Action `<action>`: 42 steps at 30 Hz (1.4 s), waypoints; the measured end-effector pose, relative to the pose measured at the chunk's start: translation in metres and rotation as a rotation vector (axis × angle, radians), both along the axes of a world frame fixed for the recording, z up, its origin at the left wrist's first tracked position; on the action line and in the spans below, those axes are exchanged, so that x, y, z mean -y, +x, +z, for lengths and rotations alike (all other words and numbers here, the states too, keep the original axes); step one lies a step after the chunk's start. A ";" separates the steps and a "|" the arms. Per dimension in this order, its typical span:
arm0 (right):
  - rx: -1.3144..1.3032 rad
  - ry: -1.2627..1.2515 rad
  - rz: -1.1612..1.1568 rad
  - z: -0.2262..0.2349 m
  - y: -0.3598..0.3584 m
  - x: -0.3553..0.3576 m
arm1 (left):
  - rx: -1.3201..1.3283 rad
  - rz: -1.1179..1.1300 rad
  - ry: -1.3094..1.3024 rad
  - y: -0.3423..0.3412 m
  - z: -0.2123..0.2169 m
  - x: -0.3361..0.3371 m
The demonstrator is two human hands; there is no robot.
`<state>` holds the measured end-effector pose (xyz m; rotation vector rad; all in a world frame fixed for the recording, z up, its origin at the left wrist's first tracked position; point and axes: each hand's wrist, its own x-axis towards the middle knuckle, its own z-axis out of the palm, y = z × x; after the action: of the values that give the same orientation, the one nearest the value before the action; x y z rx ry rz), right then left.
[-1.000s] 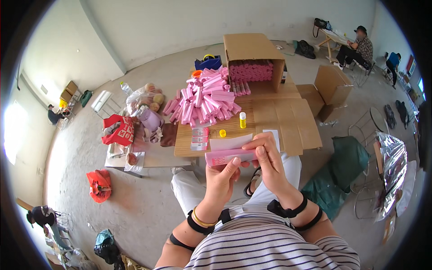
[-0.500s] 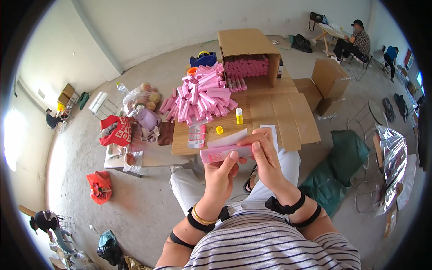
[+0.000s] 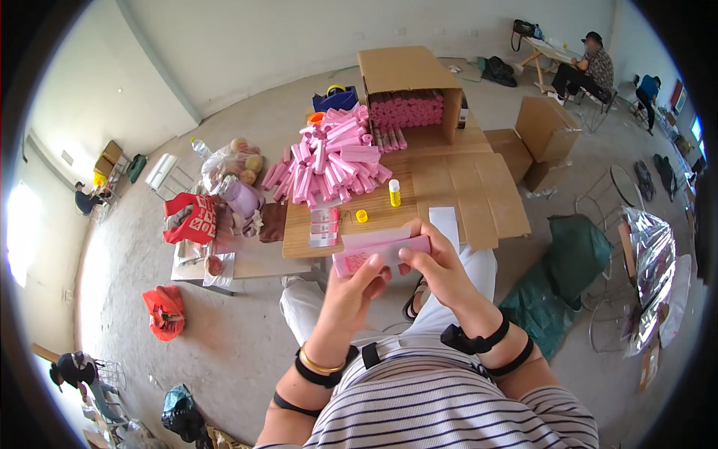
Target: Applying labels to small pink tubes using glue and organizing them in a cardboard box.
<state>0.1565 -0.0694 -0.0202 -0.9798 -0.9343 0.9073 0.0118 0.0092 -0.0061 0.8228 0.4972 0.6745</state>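
Note:
Both my hands are closed around a pink paper sleeve [image 3: 359, 257], held level above my lap at the table's near edge. My left hand [image 3: 348, 293] grips its left part, thumb on the printed front. At the right end, my right hand [image 3: 443, 271] pinches it, the thumb pressing the front face and the fingers behind. A white paper flap [image 3: 360, 238] stands up along its far edge. Beyond it a glue stick [image 3: 395, 194] stands uncapped, with a yellow cap [image 3: 362, 216] nearby. White paper [image 3: 444, 223] lies beyond my right hand, and small pink-and-white printed cards [image 3: 324, 227] lie to the left.
A heap of pink paper tubes [image 3: 325, 168] covers the table's far left. Behind it stand a blue tape dispenser [image 3: 336, 99] and an open carton [image 3: 410, 67] packed with pink rolls. Bags sit on a low bench [image 3: 196, 271] at left; a green sack [image 3: 561, 277] lies at right.
My right thumb has moved left and down onto the sleeve's front face, and the right fingers have curled behind. The flap's right part now shows less. Sleeve and left hand stay nearly in place.

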 end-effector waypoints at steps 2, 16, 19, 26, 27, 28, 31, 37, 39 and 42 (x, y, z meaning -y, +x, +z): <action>-0.022 -0.023 0.009 0.004 0.003 0.003 | -0.060 -0.019 0.177 -0.016 0.005 -0.012; 0.002 0.015 0.032 0.019 -0.012 0.010 | -0.056 0.039 0.241 -0.022 0.024 0.001; -0.030 -0.047 0.029 0.024 -0.015 0.013 | -0.054 0.055 0.269 -0.021 0.018 0.001; -0.080 -0.048 -0.002 0.017 -0.019 0.008 | -0.012 0.061 0.198 -0.023 0.015 0.002; -0.072 -0.041 0.003 0.018 -0.020 0.007 | -0.005 0.045 0.180 -0.026 0.015 0.000; -0.064 -0.037 0.010 0.019 -0.020 0.007 | 0.002 0.028 0.159 -0.027 0.015 -0.001; -0.065 -0.022 0.021 0.018 -0.021 0.006 | 0.025 0.007 0.189 -0.030 0.016 -0.001; -0.088 -0.016 0.013 0.021 -0.026 0.007 | 0.022 0.037 0.263 -0.033 0.020 0.003; -0.077 -0.004 0.011 0.022 -0.028 0.008 | 0.026 0.022 0.302 -0.036 0.020 0.002; -0.050 0.017 0.025 0.024 -0.031 0.010 | 0.033 0.009 0.324 -0.039 0.020 0.001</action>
<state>0.1260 -0.0796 0.0037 -0.9284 -0.9120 0.9395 -0.0274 0.0081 0.0141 1.1121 0.3657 0.7872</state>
